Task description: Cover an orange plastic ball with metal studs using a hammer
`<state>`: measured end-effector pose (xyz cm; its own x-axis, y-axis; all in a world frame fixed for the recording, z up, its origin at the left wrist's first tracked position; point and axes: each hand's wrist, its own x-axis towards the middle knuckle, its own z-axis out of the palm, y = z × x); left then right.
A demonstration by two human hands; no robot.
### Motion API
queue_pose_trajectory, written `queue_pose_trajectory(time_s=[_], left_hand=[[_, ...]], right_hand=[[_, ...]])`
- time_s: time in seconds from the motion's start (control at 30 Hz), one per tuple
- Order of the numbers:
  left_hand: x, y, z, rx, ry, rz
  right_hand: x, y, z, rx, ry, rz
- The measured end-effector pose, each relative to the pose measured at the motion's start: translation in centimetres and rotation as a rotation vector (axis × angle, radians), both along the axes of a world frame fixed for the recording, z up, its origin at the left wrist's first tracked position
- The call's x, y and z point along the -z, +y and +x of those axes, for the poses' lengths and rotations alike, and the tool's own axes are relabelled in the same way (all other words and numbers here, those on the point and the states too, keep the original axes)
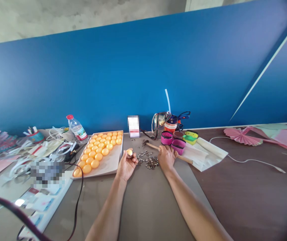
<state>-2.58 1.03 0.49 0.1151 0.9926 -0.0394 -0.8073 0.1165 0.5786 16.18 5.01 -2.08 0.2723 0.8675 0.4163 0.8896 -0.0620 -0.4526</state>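
My left hand [127,165] is closed round a small round object [129,153], pale yellow on top and dark at its sides. Its exact kind cannot be made out. Under my right hand [167,158] lies a small hammer [154,145], with my fingers closed on its wooden handle. The dark metal head points left and the handle's end sticks out to the right. Between my hands is a pile of small shiny metal pieces [152,162], with more of them scattered close to my left fingertips.
To the left, a shallow white tray [112,162] holds rows of orange balls [98,156]. Behind it stands a water bottle [78,129]. Pink cups [177,146], a green-yellow cup [191,136] and a white sheet [206,155] are at right. A dark cable [79,197] hangs at left.
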Motion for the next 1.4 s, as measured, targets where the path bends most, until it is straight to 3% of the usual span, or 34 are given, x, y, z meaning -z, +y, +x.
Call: queue_pose_trajectory(time_s=[0.3, 0.43, 0.53, 0.7, 0.93, 1.4], left_hand=[[-0.1, -0.1, 0.1, 0.019, -0.012, 0.004], [-0.4, -0.3, 0.2, 0.024, -0.018, 0.005], [-0.6, -0.3, 0.2, 0.019, -0.003, -0.007], [-0.4, -0.3, 0.3, 0.026, 0.029, 0.005], [-0.1, -0.2, 0.4, 0.04, 0.063, 0.005], [0.2, 0.0, 0.4, 0.044, 0.086, -0.009]], right_hand=[[-0.2, -0.1, 0.2, -0.014, -0.004, -0.09], [-0.1, 0.0, 0.2, -0.022, 0.033, -0.047], [-0.1, -0.1, -0.3, -0.133, 0.02, -0.019], [-0.5, -0.5, -1.1, -0.267, -0.094, -0.097], [-0.7, -0.6, -1.4, -0.284, -0.144, -0.189], [-0.5, -0.4, -1.5, -0.277, 0.005, -0.105]])
